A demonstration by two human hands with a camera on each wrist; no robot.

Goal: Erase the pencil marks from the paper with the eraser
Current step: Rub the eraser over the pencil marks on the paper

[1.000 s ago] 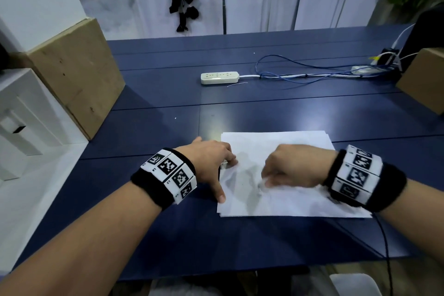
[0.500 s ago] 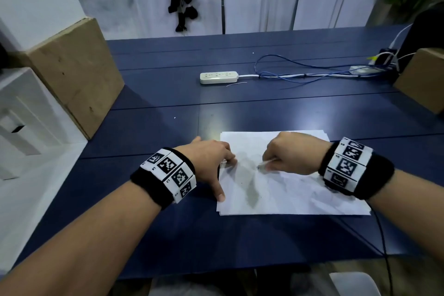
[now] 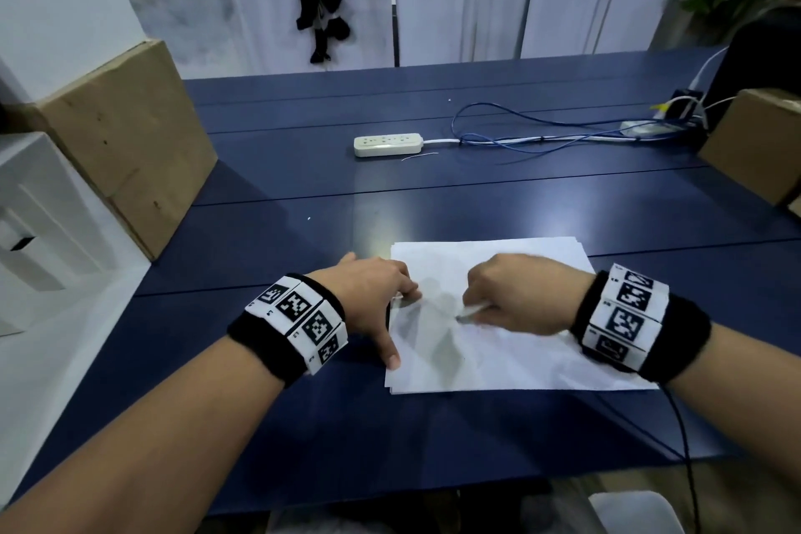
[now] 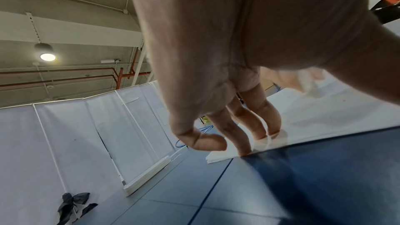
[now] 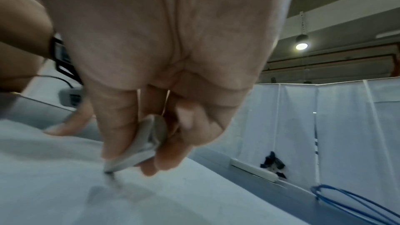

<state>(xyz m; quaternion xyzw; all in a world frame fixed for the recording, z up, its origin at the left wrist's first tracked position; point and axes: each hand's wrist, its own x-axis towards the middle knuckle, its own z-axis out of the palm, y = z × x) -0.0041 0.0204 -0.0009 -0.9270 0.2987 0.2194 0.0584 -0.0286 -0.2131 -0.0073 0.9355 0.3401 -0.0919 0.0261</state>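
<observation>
A white sheet of paper [image 3: 520, 360] lies on the blue table in front of me. My right hand [image 3: 516, 295] grips a worn grey-white eraser [image 3: 470, 311] between thumb and fingers. In the right wrist view the eraser [image 5: 138, 145] has its lower end on the paper [image 5: 54, 186], where faint grey marks show. My left hand [image 3: 372, 295] presses the left edge of the paper, with its thumb stretched along that edge. In the left wrist view its fingertips [image 4: 244, 150] bear on the sheet [image 4: 324, 112] by the table edge.
A white power strip [image 3: 388, 144] with blue and white cables [image 3: 542, 130] lies farther back on the blue table [image 3: 260, 425]. Cardboard boxes stand at the left [image 3: 125, 134] and right [image 3: 754, 139]. A black cable [image 3: 685, 447] hangs from my right wristband.
My right hand slid away from me across the sheet, then came back a little toward me with the eraser. The left hand has stayed pressed on the paper's left edge.
</observation>
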